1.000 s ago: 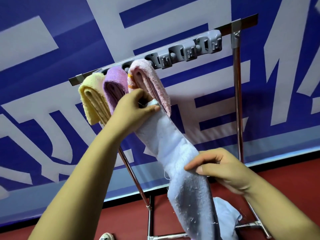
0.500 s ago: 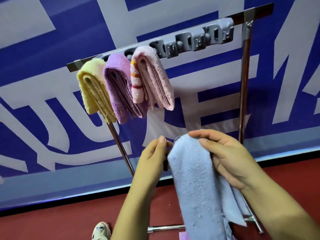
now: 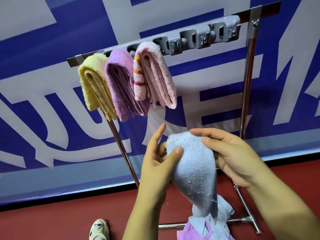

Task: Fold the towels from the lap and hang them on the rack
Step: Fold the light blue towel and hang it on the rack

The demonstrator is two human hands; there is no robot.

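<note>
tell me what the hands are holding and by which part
Both hands hold the light blue towel by its folded top end: the left hand pinches its left edge with the thumb, the right hand grips its right side.

My blue towel (image 3: 195, 170) hides my right palm, and the shoe (image 3: 99, 229) at 6 o'clock gets cut off by the frame's bottom edge.

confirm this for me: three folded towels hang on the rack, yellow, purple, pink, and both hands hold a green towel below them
Not quite: the head view shows the held towel is light blue, not green. The rest stands: yellow towel, purple towel and pink towel hang on the rack, and left hand and right hand hold it below.
</note>
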